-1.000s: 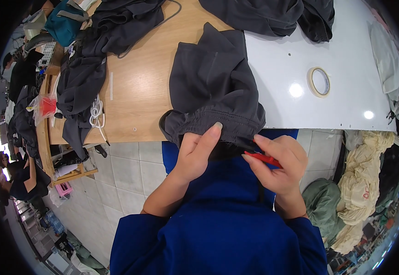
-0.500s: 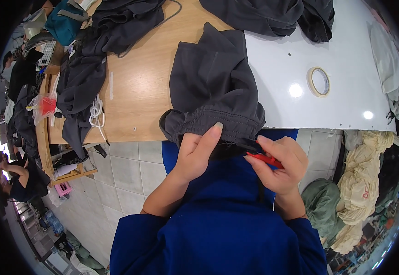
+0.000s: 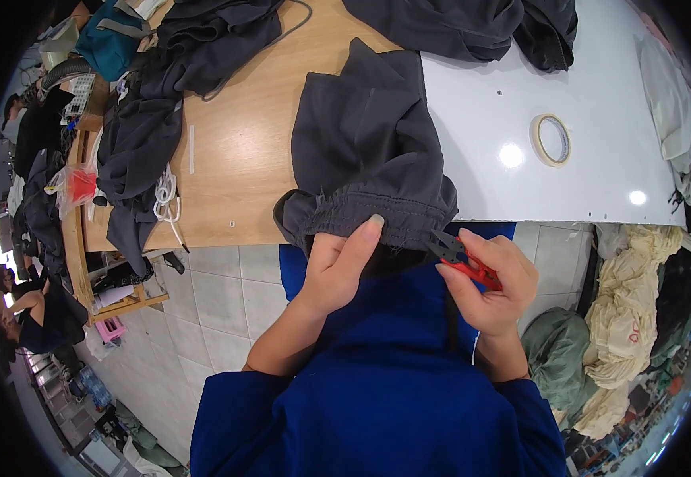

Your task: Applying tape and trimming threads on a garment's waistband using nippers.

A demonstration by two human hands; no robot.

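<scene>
A dark grey garment (image 3: pixel 365 151) lies over the table edge, its gathered elastic waistband (image 3: pixel 377 219) hanging toward me. My left hand (image 3: pixel 337 266) pinches the waistband from below, thumb on top of the fabric. My right hand (image 3: pixel 492 278) holds small red thread snips (image 3: pixel 464 258), their dark blades pointing at the waistband's right end. Both forearms wear blue sleeves.
A roll of tape (image 3: pixel 552 139) lies on the white tabletop (image 3: pixel 592 87) to the right. More dark garments (image 3: pixel 162 95) are piled on the wooden table (image 3: pixel 234 159) at left and at the back. White cord (image 3: pixel 166 195) hangs at the wooden edge. Cloth heaps (image 3: pixel 631 302) lie on the floor at right.
</scene>
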